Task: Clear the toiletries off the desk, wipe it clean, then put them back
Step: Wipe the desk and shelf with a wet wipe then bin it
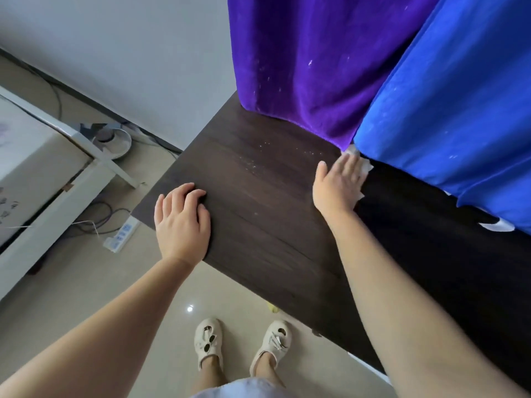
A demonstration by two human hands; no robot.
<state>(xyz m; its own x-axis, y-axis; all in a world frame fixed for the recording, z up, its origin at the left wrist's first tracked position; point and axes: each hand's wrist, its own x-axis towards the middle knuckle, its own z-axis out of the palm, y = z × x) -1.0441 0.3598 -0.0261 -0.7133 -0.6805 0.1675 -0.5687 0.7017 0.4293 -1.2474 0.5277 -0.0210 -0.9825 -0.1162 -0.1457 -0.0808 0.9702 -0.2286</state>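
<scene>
The dark wooden desk (258, 214) fills the middle of the view, and no toiletries show on it. My right hand (337, 185) lies flat near the desk's back edge, pressing a white wipe (362, 167) onto the wood; only the wipe's edges stick out from under my fingers. White specks (260, 159) are scattered on the desk to the left of that hand. My left hand (182, 222) rests on the desk's front left corner, fingers curled, holding nothing.
A purple cloth (304, 58) and a blue cloth (448, 104) hang over the desk's back edge. A white power strip (120, 235) with cables lies on the tiled floor at left, beside a white bed frame (57, 196). My feet in white sandals (242, 343) stand before the desk.
</scene>
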